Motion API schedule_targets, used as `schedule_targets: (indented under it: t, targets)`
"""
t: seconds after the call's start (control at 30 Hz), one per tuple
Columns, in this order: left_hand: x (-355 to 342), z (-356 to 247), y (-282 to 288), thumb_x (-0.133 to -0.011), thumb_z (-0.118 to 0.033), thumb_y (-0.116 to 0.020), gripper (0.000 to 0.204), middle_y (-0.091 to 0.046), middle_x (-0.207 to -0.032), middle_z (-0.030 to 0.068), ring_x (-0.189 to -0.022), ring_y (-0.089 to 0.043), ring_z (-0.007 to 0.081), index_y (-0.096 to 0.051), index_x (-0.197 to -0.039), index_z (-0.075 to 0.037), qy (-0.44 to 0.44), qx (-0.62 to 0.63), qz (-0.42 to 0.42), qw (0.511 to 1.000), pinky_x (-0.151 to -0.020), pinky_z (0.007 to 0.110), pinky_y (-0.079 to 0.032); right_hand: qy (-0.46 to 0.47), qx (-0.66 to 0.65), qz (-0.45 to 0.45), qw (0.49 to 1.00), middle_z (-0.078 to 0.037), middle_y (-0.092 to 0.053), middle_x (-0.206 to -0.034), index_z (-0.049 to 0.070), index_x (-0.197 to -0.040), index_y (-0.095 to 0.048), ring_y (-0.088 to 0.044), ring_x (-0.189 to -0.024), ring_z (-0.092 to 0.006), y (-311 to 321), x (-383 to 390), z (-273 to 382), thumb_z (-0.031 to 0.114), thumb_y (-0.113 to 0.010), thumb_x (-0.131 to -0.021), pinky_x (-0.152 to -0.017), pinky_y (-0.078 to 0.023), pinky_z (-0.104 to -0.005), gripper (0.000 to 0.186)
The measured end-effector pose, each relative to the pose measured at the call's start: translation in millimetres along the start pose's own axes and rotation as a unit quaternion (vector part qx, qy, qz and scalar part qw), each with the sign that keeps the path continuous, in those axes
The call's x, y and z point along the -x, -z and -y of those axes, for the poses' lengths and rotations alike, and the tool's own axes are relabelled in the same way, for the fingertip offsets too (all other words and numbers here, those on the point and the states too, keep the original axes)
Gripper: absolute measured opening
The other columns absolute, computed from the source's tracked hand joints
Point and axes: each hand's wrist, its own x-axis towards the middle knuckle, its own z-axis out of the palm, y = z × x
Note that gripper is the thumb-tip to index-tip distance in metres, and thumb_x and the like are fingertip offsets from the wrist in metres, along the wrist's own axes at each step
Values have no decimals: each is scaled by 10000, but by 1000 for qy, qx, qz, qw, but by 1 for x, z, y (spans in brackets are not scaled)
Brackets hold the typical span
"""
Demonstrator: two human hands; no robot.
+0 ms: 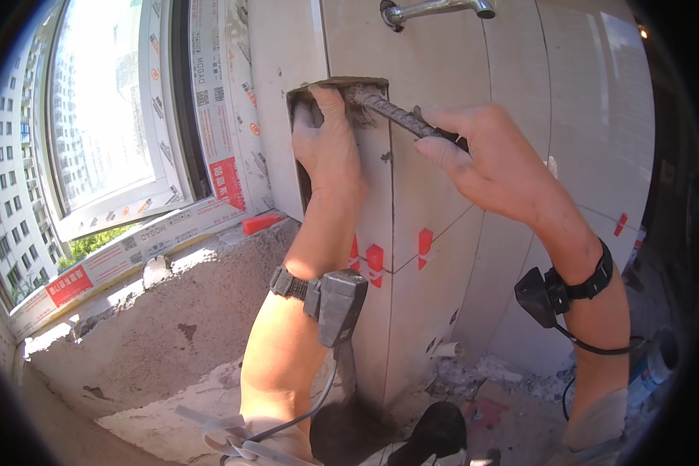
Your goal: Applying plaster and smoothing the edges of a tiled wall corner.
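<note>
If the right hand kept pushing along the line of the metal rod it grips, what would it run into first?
The right hand points up and to the left along the ribbed metal rod. Going on, it would probably first meet the left hand, whose fingers rest at the rough opening in the tiled wall, though depth is unclear.
</note>
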Motion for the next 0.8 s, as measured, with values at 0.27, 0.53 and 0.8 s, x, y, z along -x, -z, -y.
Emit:
schedule_targets:
  t: [0.27, 0.53, 0.8]
  targets:
    - [10, -8, -5, -937, -589, -576, 670, -582, -1216, 35, -1089, -505, 174, -550, -1314, -36, 5, -52, -8, 999, -986, 351, -399, 17, -15, -34, 999, -218, -489, -668, -46, -942, -625, -431, -608, -336, -5, 5, -2, 92, -622, -890, -573, -409, -390, 147]
    - [-3, 6, 1, -965, -500, -587, 738, -547, -1336, 115, -1201, -501, 189, -430, -1411, 66, -12, -12, 5, 1000, -1044, 323, -378, 34, -26, -29, 999, -152, -470, -657, -44, -1021, -630, -390, -587, -217, -10, 8, -5, 101, -635, -900, -560, -390, -337, 189]
    - [0, 5, 1, -962, -515, -583, 725, -557, -1326, 110, -1192, -506, 189, -453, -1406, 43, -2, -44, -4, 999, -1039, 323, -380, 9, -30, -37, 999, -163, -501, -664, -40, -1052, -643, -403, -587, -227, -10, 10, -8, 100, -641, -894, -562, -402, -338, 211]
